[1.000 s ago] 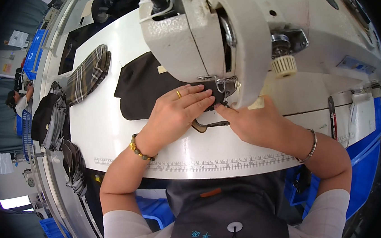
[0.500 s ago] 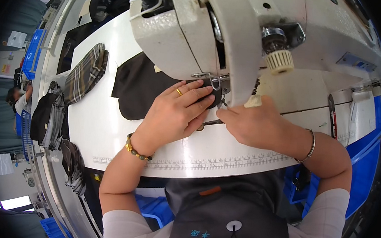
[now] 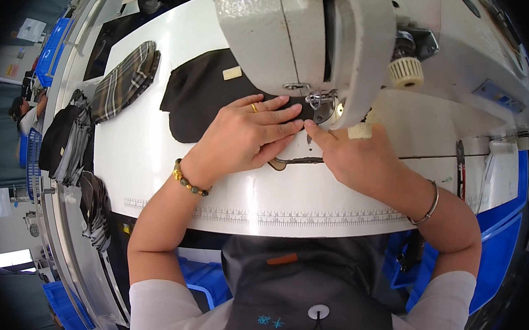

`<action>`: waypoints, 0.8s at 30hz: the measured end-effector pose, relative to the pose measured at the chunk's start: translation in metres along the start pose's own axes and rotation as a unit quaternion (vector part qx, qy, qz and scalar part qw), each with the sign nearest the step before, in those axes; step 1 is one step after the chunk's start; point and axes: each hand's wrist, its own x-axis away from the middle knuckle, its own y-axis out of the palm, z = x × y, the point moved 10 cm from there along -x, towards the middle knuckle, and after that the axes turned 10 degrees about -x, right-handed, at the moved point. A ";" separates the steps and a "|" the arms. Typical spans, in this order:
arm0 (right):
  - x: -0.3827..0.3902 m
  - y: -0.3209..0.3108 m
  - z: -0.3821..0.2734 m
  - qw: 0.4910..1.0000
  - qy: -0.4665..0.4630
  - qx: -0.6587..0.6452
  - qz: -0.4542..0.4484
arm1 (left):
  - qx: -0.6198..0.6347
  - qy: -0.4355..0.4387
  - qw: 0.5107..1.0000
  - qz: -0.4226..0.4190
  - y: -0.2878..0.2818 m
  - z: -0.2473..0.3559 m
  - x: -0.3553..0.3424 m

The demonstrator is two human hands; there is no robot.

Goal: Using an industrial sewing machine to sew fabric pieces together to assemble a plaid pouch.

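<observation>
A black fabric piece (image 3: 198,90) with a small cream label (image 3: 231,73) lies under the head of a white sewing machine (image 3: 260,36). Its right end reaches the presser foot (image 3: 320,99). My left hand (image 3: 245,132), wearing a gold ring, rests flat on the fabric with fingers stretched out toward the foot. Close beside it is my right hand (image 3: 359,157), its index fingertip at the fabric's near edge. The other fingers curl under the palm, and the thumb is hidden, so whatever they may hold does not show.
A plaid fabric piece (image 3: 127,81) lies at the left of the white table (image 3: 150,177). Stacked fabric pieces (image 3: 73,142) stand past its left edge. Red-and-black snips (image 3: 461,169) lie at right. A ruler strip (image 3: 272,217) runs along the front; blue bins (image 3: 495,260) stand below right.
The view has shifted slightly. More of the cream label shows on the fabric. My right hand has gone from a pinch by the foot to an extended index finger. My left hand remains flat.
</observation>
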 end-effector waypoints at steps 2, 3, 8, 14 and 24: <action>0.002 0.005 0.002 1.000 0.000 -0.003 -0.002 | 0.006 -0.001 1.000 0.009 -0.001 -0.002 -0.002; 0.002 0.007 0.004 1.000 0.004 -0.004 -0.003 | 0.002 0.005 1.000 0.018 -0.002 -0.002 -0.003; 0.001 0.005 0.003 1.000 0.004 0.008 -0.010 | -0.021 -0.011 1.000 0.002 0.001 -0.002 -0.003; -0.001 0.002 0.002 1.000 0.007 -0.003 -0.010 | -0.055 -0.021 0.997 -0.058 0.002 0.011 -0.001; -0.001 -0.004 0.002 0.999 0.029 -0.015 0.001 | -0.111 -0.031 0.990 -0.075 0.009 0.043 0.014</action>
